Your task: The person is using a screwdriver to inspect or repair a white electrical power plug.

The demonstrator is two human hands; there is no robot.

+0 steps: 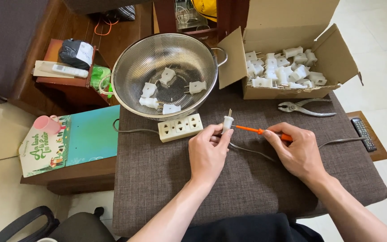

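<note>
From the head camera, the left hand [208,152] pinched a small white plug [227,122] between thumb and fingertips, prongs pointing up, just above the grey cloth-covered table [166,179]. The right hand [297,152] was closed around an orange screwdriver [260,131], its tip touching the plug's side. A grey cord [251,152] ran under both hands.

Beyond the right hand stood an open brown cardboard box [337,58], flaps spread, holding a heap of white plugs [283,69]; metal pliers [303,107] lay between that box and the hand. Beyond the left hand sat a steel colander [135,67] with a few white plugs [166,89] in it, and a cream power strip [180,127] lay just beside that hand. Farther left lay a teal and cream printed card [81,136] with a pink cup [46,124] on it, on a low wooden stand. A black remote [363,133] rested on a wooden ledge right of the right hand. The floor was pale tile [381,27].
</note>
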